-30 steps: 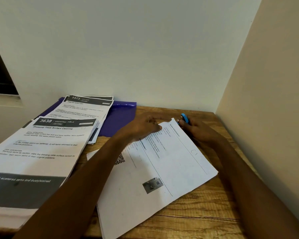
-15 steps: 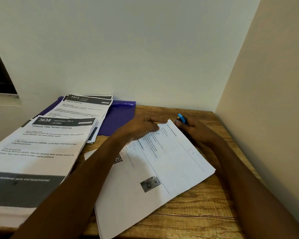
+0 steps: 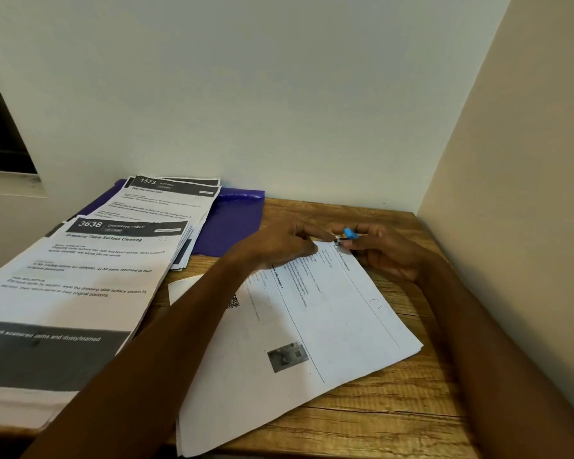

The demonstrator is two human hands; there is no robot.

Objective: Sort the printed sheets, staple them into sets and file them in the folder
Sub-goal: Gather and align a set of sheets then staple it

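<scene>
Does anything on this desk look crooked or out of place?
The set of sheets being stapled lies skewed across the table, its near corner hanging past the front edge. The purple folder is half buried under printed stacks.
</scene>
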